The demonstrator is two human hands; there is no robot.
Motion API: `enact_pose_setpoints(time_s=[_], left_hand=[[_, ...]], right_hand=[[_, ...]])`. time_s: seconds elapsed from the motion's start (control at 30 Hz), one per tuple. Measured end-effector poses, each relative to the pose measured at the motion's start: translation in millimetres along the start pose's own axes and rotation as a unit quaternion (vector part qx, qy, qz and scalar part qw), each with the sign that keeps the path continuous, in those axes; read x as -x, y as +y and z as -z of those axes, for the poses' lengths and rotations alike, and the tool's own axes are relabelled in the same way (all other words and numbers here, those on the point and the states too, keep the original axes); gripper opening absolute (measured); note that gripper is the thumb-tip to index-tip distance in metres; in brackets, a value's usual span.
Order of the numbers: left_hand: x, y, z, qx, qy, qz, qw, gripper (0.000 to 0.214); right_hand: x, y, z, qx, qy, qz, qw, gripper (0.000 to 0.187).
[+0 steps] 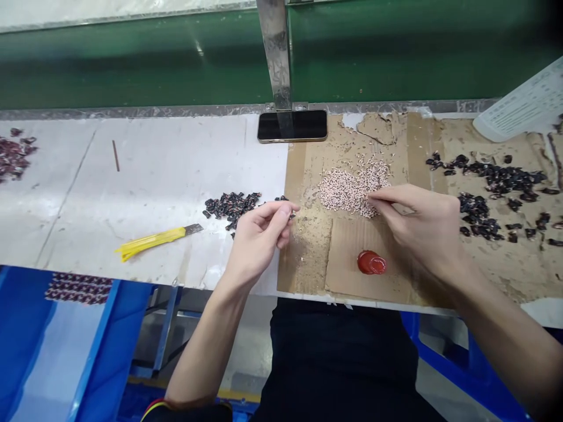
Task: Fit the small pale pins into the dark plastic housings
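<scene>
Nearly centred on a white-topped workbench [132, 193], two bare hands work over a torn sheet of brown cardboard [347, 258]. The left hand [257, 243] is pinched narrow, thumb against forefinger, apparently holding a tiny dark piece [292, 215] just right of a heap of glossy black chips [231, 208]. The right hand [422, 228] also narrows to a pinch, its fingertips [373, 199] touching the right edge of a mound of pale pink granules [347, 190]; whether they hold a grain, I cannot tell. The mound sits between the hands, seemingly within easy reach of both, and the tight pinches suit such small pieces. More glossy black chips [488, 176] lie scattered to the right. Nearer the person, a round red lump [372, 262] rests on the cardboard. To the left, a yellow utility knife [153, 243] lies on the white surface. Farther off, a black smartphone with a gold edge [292, 126] rests at the foot of a steel upright [275, 53], and a blue plastic crate [65, 340] sits below the bench, near left.
</scene>
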State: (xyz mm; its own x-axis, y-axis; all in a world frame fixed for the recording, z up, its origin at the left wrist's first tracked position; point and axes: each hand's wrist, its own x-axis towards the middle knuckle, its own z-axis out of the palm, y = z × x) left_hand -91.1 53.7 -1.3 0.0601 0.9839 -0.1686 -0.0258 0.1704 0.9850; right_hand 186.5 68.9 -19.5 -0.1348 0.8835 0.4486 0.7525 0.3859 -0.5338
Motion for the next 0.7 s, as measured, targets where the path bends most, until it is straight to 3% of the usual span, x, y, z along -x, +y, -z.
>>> enact_pose_setpoints(time_s=[0.07, 0.13, 0.23, 0.3, 0.37, 0.43, 0.6, 0.7], left_hand=[[9, 5, -14.6, 0.009, 0.001, -0.001, 1.0, 0.019], [19, 8, -34.0, -0.027, 0.006, -0.056, 0.998, 0.015], [30, 7, -66.4, -0.121, -0.007, -0.216, 0.969, 0.006], [34, 4, -85.1, -0.197, -0.003, -0.333, 0.922, 0.009], [35, 0, -98.2, -0.256, 0.013, -0.404, 0.878, 0.01], [35, -3, -104.8, -0.288, 0.023, -0.425, 0.858, 0.01], [35, -8, -103.9, -0.298, 0.037, -0.432, 0.85, 0.008], [35, -10, -101.2, -0.319, 0.043, -0.438, 0.84, 0.009]], right_hand=[[4, -6, 5, -0.098, 0.043, -0.112, 0.988, 0.009], [10, -13, 9, -0.249, 0.072, -0.229, 0.938, 0.012], [22, -27, 15, -0.446, 0.059, -0.332, 0.829, 0.017], [30, -37, 17, -0.499, 0.047, -0.355, 0.789, 0.018], [36, -46, 19, -0.519, 0.053, -0.356, 0.776, 0.017], [40, -52, 19, -0.524, 0.072, -0.352, 0.772, 0.018], [45, -56, 16, -0.516, 0.098, -0.353, 0.774, 0.023], [49, -60, 13, -0.475, 0.122, -0.326, 0.808, 0.021]])
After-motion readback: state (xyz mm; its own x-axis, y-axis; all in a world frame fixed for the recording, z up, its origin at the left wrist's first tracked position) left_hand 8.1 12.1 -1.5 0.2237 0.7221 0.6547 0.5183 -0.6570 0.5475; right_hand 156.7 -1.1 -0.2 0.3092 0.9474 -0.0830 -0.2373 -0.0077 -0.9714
